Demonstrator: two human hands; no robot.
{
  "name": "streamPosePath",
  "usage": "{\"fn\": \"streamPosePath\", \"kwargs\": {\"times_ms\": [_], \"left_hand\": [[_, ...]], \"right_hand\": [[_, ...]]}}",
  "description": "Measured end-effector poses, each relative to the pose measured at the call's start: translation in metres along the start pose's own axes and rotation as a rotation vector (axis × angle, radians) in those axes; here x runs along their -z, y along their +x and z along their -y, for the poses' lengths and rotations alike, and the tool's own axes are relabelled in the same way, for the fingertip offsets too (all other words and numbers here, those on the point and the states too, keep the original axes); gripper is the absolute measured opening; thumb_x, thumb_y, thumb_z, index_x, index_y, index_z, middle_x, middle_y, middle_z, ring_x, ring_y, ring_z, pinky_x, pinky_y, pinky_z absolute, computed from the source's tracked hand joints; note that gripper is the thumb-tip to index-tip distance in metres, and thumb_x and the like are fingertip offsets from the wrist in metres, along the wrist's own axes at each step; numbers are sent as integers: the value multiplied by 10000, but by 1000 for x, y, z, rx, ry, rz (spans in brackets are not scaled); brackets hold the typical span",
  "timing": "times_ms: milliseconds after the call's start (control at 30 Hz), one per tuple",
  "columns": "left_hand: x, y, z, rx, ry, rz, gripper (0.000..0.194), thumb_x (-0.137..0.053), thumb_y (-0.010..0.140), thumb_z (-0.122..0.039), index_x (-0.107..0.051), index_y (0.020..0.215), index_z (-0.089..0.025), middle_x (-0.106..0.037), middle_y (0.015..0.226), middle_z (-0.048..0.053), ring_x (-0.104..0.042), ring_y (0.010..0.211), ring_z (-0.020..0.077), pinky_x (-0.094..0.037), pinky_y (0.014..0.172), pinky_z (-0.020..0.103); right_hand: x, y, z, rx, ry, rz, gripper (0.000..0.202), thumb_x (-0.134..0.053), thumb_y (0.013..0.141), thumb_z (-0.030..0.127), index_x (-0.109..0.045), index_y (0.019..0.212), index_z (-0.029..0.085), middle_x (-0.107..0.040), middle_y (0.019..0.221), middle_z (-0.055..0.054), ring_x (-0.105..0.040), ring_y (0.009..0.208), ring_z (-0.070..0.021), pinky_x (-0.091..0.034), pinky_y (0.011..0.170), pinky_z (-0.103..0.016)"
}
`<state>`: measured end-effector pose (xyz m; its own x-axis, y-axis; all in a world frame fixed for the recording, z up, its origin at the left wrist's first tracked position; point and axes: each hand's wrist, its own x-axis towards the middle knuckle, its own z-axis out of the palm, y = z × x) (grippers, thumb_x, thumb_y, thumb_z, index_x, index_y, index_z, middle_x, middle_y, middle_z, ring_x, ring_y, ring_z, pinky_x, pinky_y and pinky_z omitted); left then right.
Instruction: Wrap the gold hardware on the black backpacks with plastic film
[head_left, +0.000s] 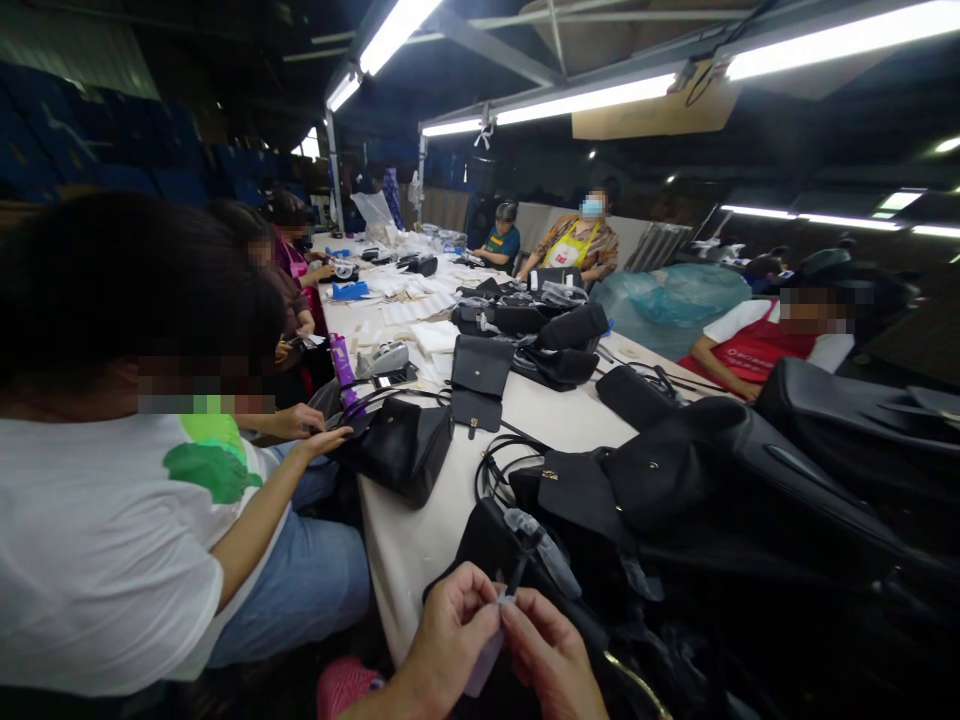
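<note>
At the near edge of the bench (pixel 390 540), my left hand (pixel 448 632) and right hand (pixel 551 650) meet thumb to thumb, both pinching a small whitish film (pixel 507 598) in the narrow gap between them. It lies about equally close to either hand, against the near end of a dark strap (pixel 517 573). The strap's long axis runs away from me, tilting slightly to the right, toward a clear plastic sleeve (pixel 553 560) just beyond my right fingers. A pale flap (pixel 484 663) hangs on the near side, close by the left thumb; I cannot tell whether it joins the film. Just past the left fingers sits a black bag (pixel 476 540), with more black bags (pixel 660 470) heaped to the far right.
</note>
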<state>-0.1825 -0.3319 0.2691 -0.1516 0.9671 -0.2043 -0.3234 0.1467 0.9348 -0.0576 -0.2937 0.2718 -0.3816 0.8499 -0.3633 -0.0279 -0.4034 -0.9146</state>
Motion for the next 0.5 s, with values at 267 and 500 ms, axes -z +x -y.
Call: {"fn": "streamPosePath", "kwargs": {"times_ms": [267,500], "left_hand": [[9,7,-18,-60,236,-32,190,-633,765,-354,-566,771,-177,-545,718,-19,-500,699,130,-392,634,226],[-1,26,-6,122,-58,25,261,-656,680,-385,-490,665,-184,-483,567,-49,-424,496,93,-322,486,217]], "right_hand": [[1,-6,6,36,6,38,392,-725,700,565,-661,735,181,-586,657,21,-478,636,-129,-386,600,-229],[6,-4,-6,-29,150,87,411,-787,653,527,-644,804,172,-671,710,-20,-584,660,-153,-452,663,-273]]}}
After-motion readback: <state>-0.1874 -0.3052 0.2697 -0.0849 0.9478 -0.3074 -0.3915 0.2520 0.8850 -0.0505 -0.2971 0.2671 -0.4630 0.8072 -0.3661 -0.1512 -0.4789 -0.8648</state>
